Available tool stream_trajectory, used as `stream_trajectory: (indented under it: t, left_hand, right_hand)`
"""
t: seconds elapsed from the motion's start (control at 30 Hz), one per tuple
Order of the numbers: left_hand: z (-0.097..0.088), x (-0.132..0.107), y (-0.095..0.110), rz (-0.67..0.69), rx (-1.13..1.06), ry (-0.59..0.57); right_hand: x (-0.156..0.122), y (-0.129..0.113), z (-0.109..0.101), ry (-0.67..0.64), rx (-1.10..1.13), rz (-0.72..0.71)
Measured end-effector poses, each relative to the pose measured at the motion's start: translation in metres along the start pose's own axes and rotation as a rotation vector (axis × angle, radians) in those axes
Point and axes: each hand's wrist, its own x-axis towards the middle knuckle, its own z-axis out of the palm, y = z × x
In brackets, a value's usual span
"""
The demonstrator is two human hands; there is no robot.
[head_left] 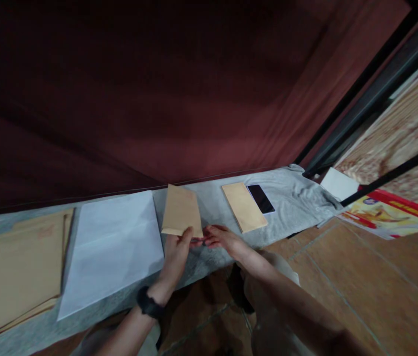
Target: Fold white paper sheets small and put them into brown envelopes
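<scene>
My left hand [179, 249] grips a brown paper envelope [182, 207] at its near edge, thumb on top and the other fingers tucked underneath. The envelope tilts slightly above the grey cloth. Beside its near right corner is my right hand [223, 240], fingers stretched toward the left hand's fingertips; whether they touch the paper is hard to make out. To the right lies a small stack of similar brown envelopes [245, 206], with a dark-screened smartphone [261, 199] against it. On the left are a large white paper sheet [114, 247] and larger brown envelopes [23, 272].
The grey cloth [290, 198] covers a long narrow surface, rumpled at its right end. A dark red curtain [179, 109] hangs behind it. Black metal bars [357, 94] and a colourful printed box [390, 212] stand at right, above a tiled floor [364, 267].
</scene>
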Motion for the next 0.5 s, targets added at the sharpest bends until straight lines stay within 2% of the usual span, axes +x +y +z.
stream_trajectory:
  t: [0.13, 0.23, 0.33, 0.43, 0.5]
  left_hand:
    - [0.011, -0.014, -0.009, -0.139, -0.241, -0.1]
    - [0.012, -0.014, -0.013, -0.239, -0.256, -0.143]
    - [0.008, -0.013, -0.017, -0.359, -0.213, -0.195]
    - [0.004, -0.021, -0.019, -0.506, -0.104, -0.426]
    - [0.002, -0.028, -0.018, -0.471, 0.049, -0.571]
  right_hand:
    - [0.005, 0.013, 0.007, -0.033, 0.033, -0.011]
    - [0.007, 0.015, 0.006, 0.007, -0.002, -0.026]
    - [0.009, 0.013, -0.001, 0.041, -0.136, 0.018]
    - [0.008, 0.009, -0.009, 0.073, -0.29, 0.096]
    - [0.007, 0.006, -0.014, 0.075, -0.365, 0.139]
